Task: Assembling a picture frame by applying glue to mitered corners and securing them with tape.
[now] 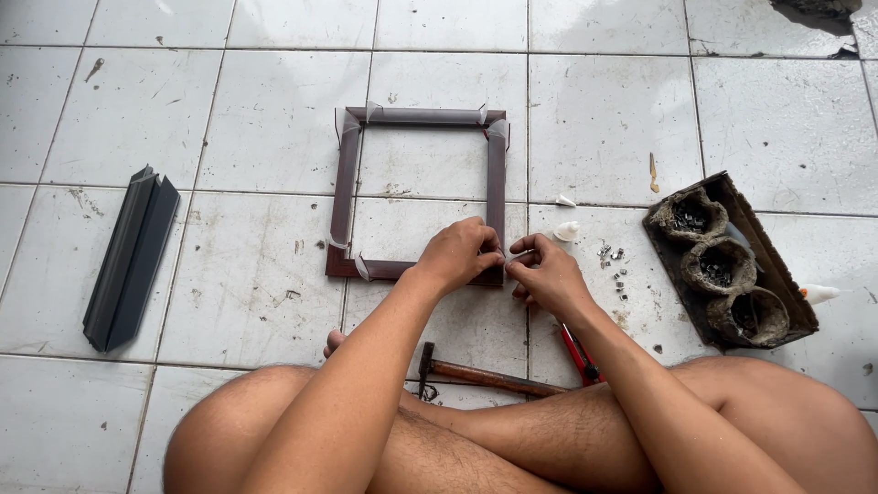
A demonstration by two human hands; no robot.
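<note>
Sat cross-legged on the tiled floor [256, 119] with a brown square frame [346, 183] laid flat straight ahead, just beyond the shins. Had both hands on its near right corner, so no reach left to make: corner directly under the fingertips, the rest of the frame stretching away and to the left.

Held the left hand [457, 254] curled shut over the end of the near rail, thumb and fingers pressed on the wood. Held the right hand [547, 273] closed as well, fingertips pinched against the outer edge of the same corner from the right side (perhaps on a small pale strip or fastener, too small to tell). Met almost thumb to thumb above the joint, neither hand clearly the nearer.

Saw the near rail running left to right across the body and the right rail running straight away from it, with clear film curling loose at the corners.

Had a hammer [485, 375] and a red-handled tool [578, 352] near the legs, small metal fasteners [615, 265] scattered just right of the right hand, and dark grey moulding lengths [133, 261] well apart on the left.
</note>
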